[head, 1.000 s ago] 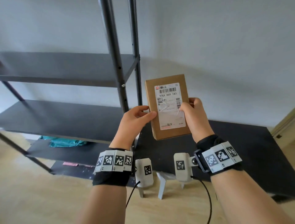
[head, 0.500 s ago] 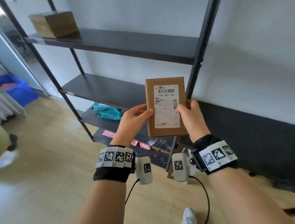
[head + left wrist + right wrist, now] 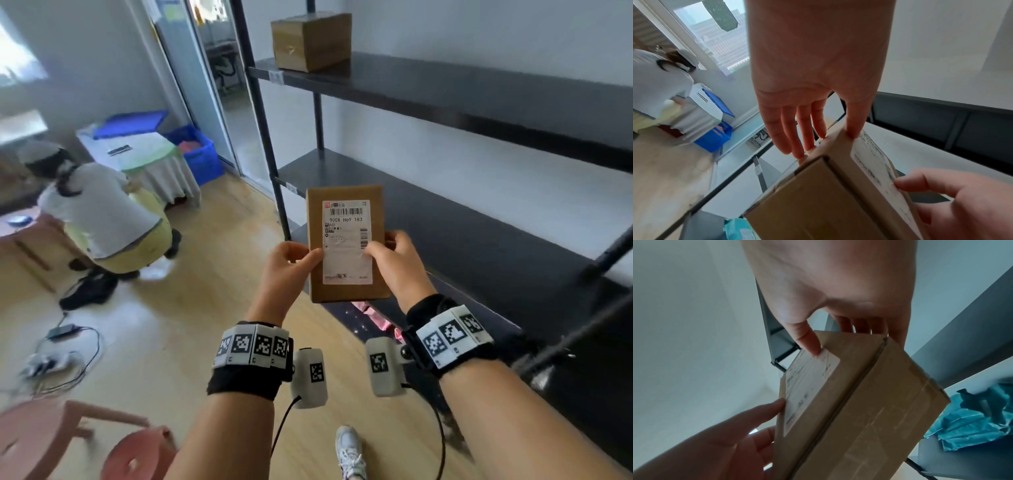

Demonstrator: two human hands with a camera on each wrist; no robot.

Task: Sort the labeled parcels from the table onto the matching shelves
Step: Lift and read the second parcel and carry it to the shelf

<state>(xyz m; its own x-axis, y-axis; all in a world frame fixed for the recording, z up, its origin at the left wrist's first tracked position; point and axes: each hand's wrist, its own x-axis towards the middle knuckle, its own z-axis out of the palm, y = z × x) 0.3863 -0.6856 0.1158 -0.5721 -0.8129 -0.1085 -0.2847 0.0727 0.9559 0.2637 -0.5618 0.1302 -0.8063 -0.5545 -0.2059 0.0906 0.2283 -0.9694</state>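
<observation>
I hold a flat brown cardboard parcel upright in front of me, its white shipping label facing me. My left hand pinches its left edge, thumb on the front and fingers behind. My right hand pinches its right edge the same way. The parcel fills the lower left wrist view, and in the right wrist view the parcel shows its taped side. A dark metal shelf unit stands to the right, with a small white tag on the upper board's edge.
A brown box sits on the upper shelf's left end. Teal bags and pink packets lie on lower shelves. A person crouches at left near blue bins. Red stools and cables lie on the wooden floor.
My view has swung left along the shelf unit, bringing the room, the crouching person and the box on the upper shelf into sight. Both hands keep the same hold on the parcel.
</observation>
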